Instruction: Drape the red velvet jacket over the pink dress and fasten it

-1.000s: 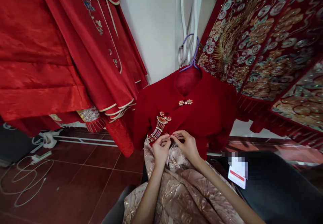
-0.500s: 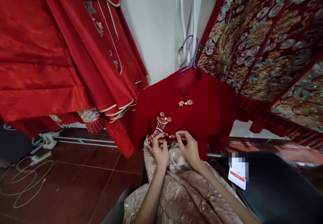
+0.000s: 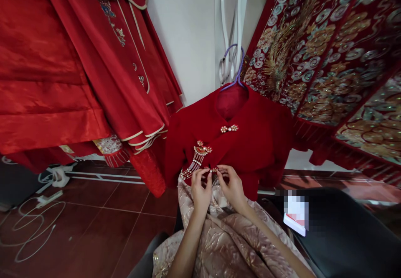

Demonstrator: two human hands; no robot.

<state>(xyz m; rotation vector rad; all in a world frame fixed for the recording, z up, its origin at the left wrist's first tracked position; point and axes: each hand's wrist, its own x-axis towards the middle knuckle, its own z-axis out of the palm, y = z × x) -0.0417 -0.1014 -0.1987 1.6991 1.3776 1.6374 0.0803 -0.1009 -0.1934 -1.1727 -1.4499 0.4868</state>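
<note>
A red velvet jacket [image 3: 257, 140] hangs on a purple hanger [image 3: 234, 71] in front of me, over a pale gold brocade skirt [image 3: 228, 240]. A pearl button clasp [image 3: 229, 128] closes its collar, and a beaded tassel ornament [image 3: 198, 157] hangs lower on the front. My left hand [image 3: 200, 190] and my right hand [image 3: 232, 186] meet at the jacket's lower front edge. Both pinch a small pearl clasp [image 3: 213, 170] there, fingers curled.
Red satin robes [image 3: 78, 69] hang at the left. Embroidered red and gold garments [image 3: 332, 52] hang at the right. A white cable [image 3: 34, 223] lies on the red tile floor. A black chair [image 3: 351, 236] with a phone [image 3: 296, 219] stands at the right.
My hands parted slightly half a second ago, then closed together again on the lower clasp. The view shifted a little; the jacket hangs as before.
</note>
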